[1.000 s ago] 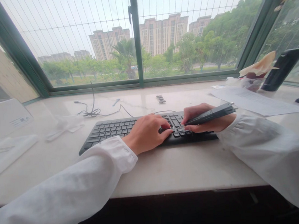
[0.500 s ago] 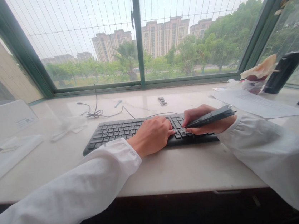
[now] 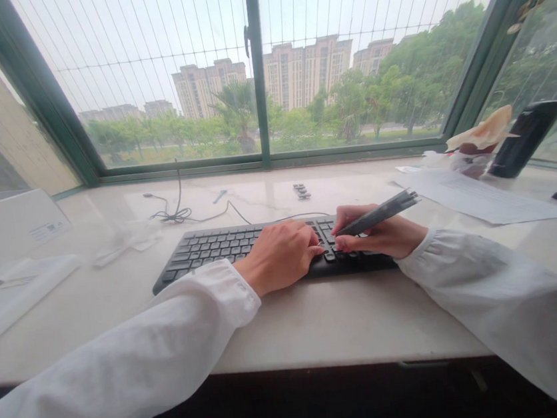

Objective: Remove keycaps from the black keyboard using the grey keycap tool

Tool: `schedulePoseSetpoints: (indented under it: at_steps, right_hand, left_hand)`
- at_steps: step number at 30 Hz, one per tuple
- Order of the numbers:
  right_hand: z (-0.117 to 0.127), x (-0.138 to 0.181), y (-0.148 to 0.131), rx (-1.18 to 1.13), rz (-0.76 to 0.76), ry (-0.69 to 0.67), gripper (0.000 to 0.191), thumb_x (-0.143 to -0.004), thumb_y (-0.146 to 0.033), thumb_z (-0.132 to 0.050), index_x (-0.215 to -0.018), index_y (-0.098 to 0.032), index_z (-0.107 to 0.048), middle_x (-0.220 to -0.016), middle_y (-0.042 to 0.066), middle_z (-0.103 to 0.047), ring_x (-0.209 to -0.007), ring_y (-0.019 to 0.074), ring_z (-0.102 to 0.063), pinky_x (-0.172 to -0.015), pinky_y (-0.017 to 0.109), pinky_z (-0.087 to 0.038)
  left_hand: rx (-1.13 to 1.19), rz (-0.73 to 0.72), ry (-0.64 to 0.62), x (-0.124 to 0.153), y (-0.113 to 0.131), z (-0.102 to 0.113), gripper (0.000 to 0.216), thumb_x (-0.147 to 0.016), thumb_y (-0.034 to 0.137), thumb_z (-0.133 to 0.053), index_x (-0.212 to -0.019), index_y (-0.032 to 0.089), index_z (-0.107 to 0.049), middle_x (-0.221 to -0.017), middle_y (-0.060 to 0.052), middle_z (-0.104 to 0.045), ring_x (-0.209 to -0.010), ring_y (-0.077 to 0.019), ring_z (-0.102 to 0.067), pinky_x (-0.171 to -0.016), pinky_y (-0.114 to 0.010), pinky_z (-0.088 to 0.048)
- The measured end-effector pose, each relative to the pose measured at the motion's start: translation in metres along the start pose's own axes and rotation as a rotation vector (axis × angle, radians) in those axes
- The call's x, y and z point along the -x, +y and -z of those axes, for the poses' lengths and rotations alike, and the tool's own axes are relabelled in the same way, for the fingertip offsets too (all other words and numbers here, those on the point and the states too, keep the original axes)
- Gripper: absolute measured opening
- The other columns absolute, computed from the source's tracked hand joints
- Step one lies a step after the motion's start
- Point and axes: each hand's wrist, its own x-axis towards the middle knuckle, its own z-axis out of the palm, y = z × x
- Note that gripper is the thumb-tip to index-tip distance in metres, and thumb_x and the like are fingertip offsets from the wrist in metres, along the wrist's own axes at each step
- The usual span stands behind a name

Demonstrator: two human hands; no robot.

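Observation:
A black keyboard (image 3: 215, 248) lies on the white sill-like desk. My left hand (image 3: 282, 252) rests over its right half, fingers curled and closed at the keys beside the number pad. Something small and shiny shows at its fingertips, too small to name. Just to the right, my right hand (image 3: 379, 234) is closed around a slim dark grey tool (image 3: 379, 213) with several thin ends pointing up and right. The tool's lower tip is hidden by the fingers, close above the number-pad keys. Several loose keycaps (image 3: 301, 191) lie behind the keyboard.
A coiled black cable (image 3: 173, 215) and a small blue strip (image 3: 219, 195) lie behind the keyboard. At left are a white box (image 3: 13, 222) and crumpled clear plastic (image 3: 129, 243). Paper sheets (image 3: 478, 196) and a leaning black object (image 3: 527, 139) occupy the right.
My right hand has shifted slightly left, and the grey tool is tilted more upward. My left hand stays at nearly the same place on the keys.

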Motion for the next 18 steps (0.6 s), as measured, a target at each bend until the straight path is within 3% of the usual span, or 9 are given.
schedulePoseSetpoints:
  at_steps: [7, 13, 18]
  right_hand:
    - [-0.002, -0.001, -0.008, -0.013, -0.070, 0.021, 0.027, -0.073, -0.039, -0.070, -0.080, -0.017, -0.056, -0.063, -0.001, -0.060, -0.055, 0.0105, -0.052, -0.048, 0.022, -0.036]
    - [-0.012, -0.004, -0.013, -0.182, -0.119, 0.083, 0.022, -0.074, -0.032, -0.068, -0.080, -0.019, -0.052, -0.061, -0.002, -0.060, -0.056, 0.0120, -0.056, -0.051, 0.023, -0.045]
    - [-0.018, -0.006, -0.013, -0.089, -0.115, 0.128, 0.022, -0.078, -0.039, -0.064, -0.079, -0.020, -0.054, -0.063, -0.001, -0.062, -0.058, 0.0136, -0.058, -0.054, 0.025, -0.047]
  left_hand:
    - [-0.007, 0.002, 0.018, -0.001, -0.003, -0.001, 0.021, -0.090, 0.037, -0.053, -0.087, 0.021, -0.067, -0.090, -0.003, -0.068, -0.085, -0.0211, -0.062, -0.073, -0.033, -0.048]
    - [0.041, -0.076, 0.002, -0.001, -0.009, 0.003, 0.021, -0.091, 0.027, -0.050, -0.092, 0.021, -0.070, -0.091, -0.004, -0.070, -0.089, -0.0191, -0.063, -0.077, -0.030, -0.048]
    - [0.046, -0.081, -0.009, 0.000, -0.009, 0.007, 0.023, -0.090, 0.030, -0.050, -0.096, 0.020, -0.069, -0.091, -0.005, -0.070, -0.087, -0.0195, -0.063, -0.079, -0.032, -0.048]
